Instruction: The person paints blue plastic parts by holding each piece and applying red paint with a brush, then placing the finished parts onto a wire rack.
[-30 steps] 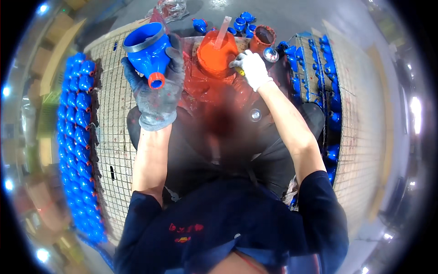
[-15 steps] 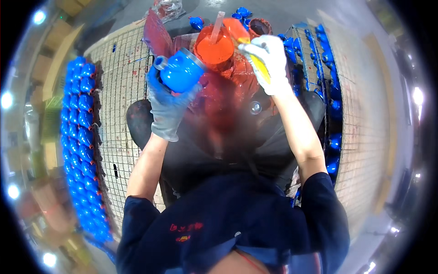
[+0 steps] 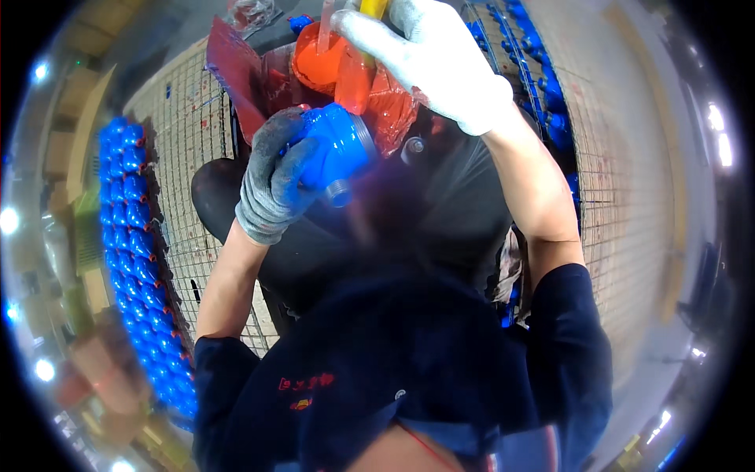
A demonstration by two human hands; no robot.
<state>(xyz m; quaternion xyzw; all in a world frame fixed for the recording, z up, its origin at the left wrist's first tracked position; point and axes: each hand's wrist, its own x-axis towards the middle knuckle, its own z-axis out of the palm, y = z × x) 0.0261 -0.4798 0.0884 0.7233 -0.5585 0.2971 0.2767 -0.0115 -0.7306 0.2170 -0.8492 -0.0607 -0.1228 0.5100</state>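
Observation:
My left hand (image 3: 271, 177), in a grey glove, is wrapped round a shiny blue metal fitting (image 3: 336, 145). The fitting has a wide threaded end facing right and a smaller threaded spout pointing down. In a white glove, my right hand (image 3: 448, 67) grips a yellow-handled paintbrush (image 3: 354, 82). Its red-coated head points down at the upper edge of the fitting; whether they touch I cannot tell. Just behind the brush stands a pot of orange-red paint (image 3: 311, 69), with a pale stick (image 3: 325, 27) upright in it.
Rows of blue fittings (image 3: 130, 212) line the far left, beside a wire-mesh rack (image 3: 185, 149). More blue fittings (image 3: 554, 98) stand on the right next to another mesh surface (image 3: 621, 157). A red-stained board (image 3: 234, 75) leans left of the pot. Clear plastic (image 3: 252, 12) lies behind.
The fitting has turned in my left hand, its small spout swinging from upper left to downward. My right hand has brought the brush left, its head now pointing down beside the fitting.

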